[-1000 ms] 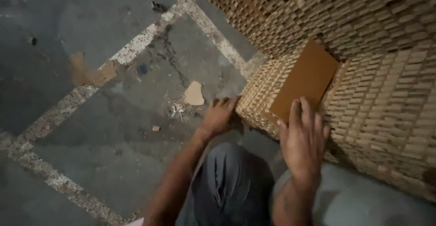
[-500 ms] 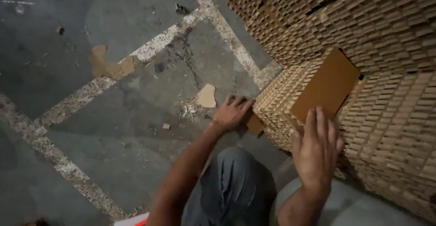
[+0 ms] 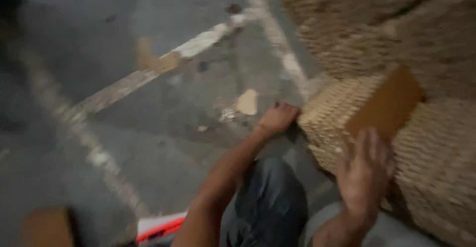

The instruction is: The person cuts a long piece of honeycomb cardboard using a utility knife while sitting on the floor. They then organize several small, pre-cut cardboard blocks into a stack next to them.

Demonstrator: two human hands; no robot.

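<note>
both hands' grip, left hand (image 3: 278,118) and right hand (image 3: 364,173), clasps tilted cardboard bundle (image 3: 342,113).

A grey concrete floor (image 3: 163,143) is spreading out to the left of the hands, dim light lying over it — worn and stained. Pale painted lines (image 3: 148,73) are crossing it beyond the hands, meeting near the top. A torn scrap of cardboard (image 3: 247,101) is lying just past the left hand.
</note>
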